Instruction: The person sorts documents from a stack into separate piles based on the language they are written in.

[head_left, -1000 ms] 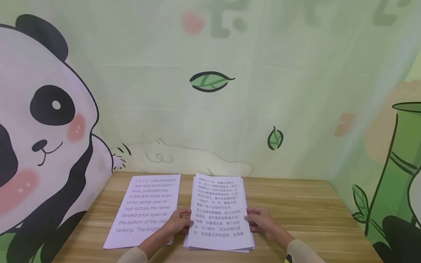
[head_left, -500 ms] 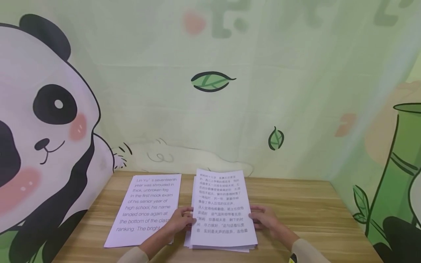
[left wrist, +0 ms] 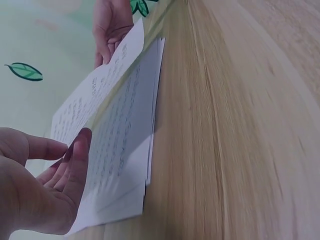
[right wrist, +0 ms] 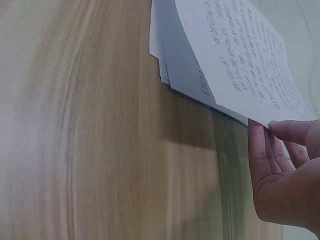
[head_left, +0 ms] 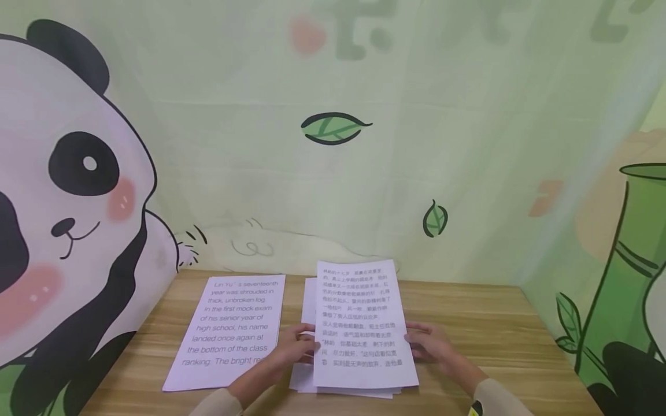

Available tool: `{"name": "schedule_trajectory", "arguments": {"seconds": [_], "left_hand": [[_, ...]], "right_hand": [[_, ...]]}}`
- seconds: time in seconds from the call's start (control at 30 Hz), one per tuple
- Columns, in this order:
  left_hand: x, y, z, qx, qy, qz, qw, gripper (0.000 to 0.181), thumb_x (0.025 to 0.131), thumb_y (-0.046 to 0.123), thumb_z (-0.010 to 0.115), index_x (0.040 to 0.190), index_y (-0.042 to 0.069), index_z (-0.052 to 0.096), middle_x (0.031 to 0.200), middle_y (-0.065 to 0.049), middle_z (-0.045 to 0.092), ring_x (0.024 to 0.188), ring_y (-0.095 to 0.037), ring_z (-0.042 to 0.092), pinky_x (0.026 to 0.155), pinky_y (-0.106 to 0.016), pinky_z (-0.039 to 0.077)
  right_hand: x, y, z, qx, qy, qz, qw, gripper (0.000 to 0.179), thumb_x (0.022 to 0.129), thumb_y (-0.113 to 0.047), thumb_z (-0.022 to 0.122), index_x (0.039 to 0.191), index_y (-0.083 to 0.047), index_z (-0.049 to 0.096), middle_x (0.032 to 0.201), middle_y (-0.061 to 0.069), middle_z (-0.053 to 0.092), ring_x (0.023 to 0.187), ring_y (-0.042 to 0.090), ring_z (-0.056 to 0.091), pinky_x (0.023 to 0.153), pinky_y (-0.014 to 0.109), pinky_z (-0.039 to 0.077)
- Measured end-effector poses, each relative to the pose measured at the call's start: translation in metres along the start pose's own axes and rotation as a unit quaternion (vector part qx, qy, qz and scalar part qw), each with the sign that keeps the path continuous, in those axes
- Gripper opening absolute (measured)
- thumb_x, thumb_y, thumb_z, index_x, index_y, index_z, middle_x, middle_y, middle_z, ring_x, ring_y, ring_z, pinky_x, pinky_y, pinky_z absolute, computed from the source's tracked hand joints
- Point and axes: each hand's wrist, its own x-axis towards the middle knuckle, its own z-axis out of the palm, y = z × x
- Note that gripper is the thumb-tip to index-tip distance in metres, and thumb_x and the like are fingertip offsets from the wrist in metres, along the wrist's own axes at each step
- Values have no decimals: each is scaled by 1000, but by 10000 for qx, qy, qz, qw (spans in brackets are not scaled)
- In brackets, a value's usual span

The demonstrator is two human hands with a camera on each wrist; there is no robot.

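Observation:
A sheet of paper printed with Chinese characters is raised above a stack of papers. My left hand pinches its left edge, thumb on top and fingers beneath, as the left wrist view shows. On the opposite edge my right hand pinches it the same way, thumb over the paper and fingers under it. The stack below lies on the table with its sheets unevenly aligned. In the head view the raised sheet covers most of that stack.
Left of the stack lies another pile of papers, its top sheet printed in English. Everything rests on a wooden table. Behind it hangs a green backdrop with a panda, leaves and bamboo.
Both hands have lifted the Chinese-printed sheet off the stack and shifted it slightly to the right, baring more of the stack's left side. The English-printed pile has stayed in place.

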Motion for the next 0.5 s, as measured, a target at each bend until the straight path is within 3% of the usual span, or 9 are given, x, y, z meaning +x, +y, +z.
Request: {"name": "schedule_trajectory", "arguments": {"seconds": [0.3, 0.5], "left_hand": [[5, 5, 20, 78, -323, 53, 9994, 41, 90, 2, 65, 129, -7, 57, 101, -14, 72, 79, -17, 71, 76, -37, 64], [8, 10, 34, -68, -487, 48, 9988, 37, 90, 1, 64, 125, -7, 57, 97, -12, 73, 78, -15, 72, 74, -35, 64]], "right_hand": [[-5, 1, -27, 175, 31, 12, 9998, 51, 92, -6, 68, 140, 6, 54, 111, 19, 76, 87, 21, 75, 77, 36, 63], [-7, 5, -49, 310, -375, -106, 9988, 59, 94, -8, 68, 145, 9, 46, 111, 14, 77, 87, 16, 76, 80, 34, 63]]}}
